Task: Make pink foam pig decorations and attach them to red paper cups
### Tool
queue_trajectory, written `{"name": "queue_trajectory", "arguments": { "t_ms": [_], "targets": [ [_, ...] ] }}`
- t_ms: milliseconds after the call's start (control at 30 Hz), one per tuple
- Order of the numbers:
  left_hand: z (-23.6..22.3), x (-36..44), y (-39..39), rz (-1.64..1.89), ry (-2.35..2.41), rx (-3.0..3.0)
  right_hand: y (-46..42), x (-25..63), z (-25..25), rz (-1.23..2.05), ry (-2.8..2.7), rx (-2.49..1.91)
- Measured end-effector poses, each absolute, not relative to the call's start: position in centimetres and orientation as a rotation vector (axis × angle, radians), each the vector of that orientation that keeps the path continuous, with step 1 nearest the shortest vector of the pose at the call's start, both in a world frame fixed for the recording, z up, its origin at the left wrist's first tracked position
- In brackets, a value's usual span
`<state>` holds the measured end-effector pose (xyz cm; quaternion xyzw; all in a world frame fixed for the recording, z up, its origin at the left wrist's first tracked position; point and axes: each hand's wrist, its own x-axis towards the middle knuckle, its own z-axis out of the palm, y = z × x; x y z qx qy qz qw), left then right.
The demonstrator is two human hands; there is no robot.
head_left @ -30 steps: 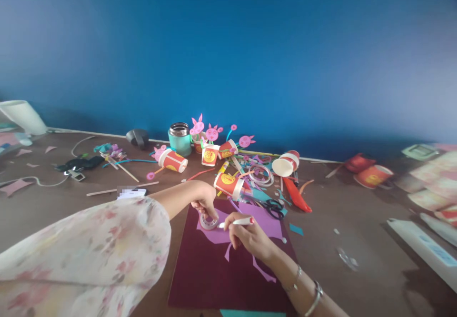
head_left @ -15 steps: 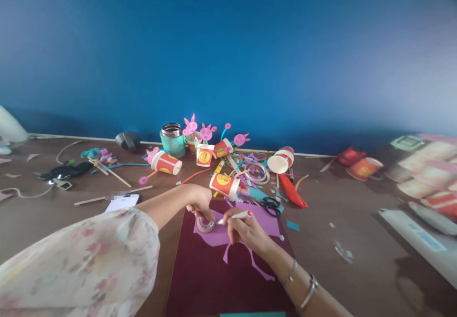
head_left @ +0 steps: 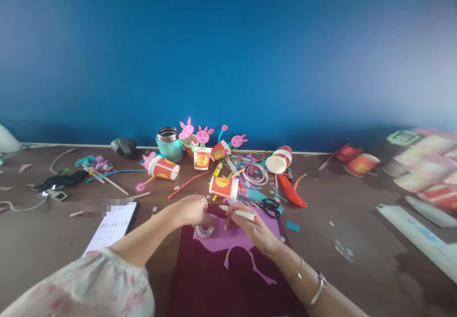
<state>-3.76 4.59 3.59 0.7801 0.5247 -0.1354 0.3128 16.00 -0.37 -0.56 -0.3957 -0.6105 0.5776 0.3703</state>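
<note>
My left hand (head_left: 195,211) bends its fingers down onto a round white roll of tape (head_left: 205,232). The roll lies flat on a purple sheet of paper (head_left: 216,244) with a cut, curved lower edge. To the right of it, my right hand (head_left: 246,226) grips a white marker (head_left: 246,215) with a red end. The marker's pale tip points left, above the paper and apart from the tape roll. Beneath the sheet is a dark maroon board (head_left: 228,293). Black-handled scissors (head_left: 271,207) rest at the paper's upper right.
A red paper cup (head_left: 223,187) lies beyond the sheet, amid straws and scraps. Pink paper animal faces (head_left: 203,136) stand near a turquoise flask (head_left: 169,144). At left is a phone (head_left: 113,225); a red pouch-like thing (head_left: 292,191) and stacked cups (head_left: 428,164) are at right.
My right hand has drawn the marker's tip up and away from the tape roll. The left hand stays at the roll, its forearm shifted lower. More of the phone shows.
</note>
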Motion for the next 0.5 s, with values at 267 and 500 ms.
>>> {"name": "queue_trajectory", "arguments": {
  "t_ms": [267, 500],
  "targets": [
    [1.6, -5.1, 0.0, 0.102, 1.600, 2.197, 0.0, 17.1, -1.0, 1.274, -1.707, -0.980],
    [0.6, -3.7, -1.7, 0.254, 1.573, 2.265, -0.1, 17.4, -1.5, 1.258, -1.727, -1.011]
  ]
}}
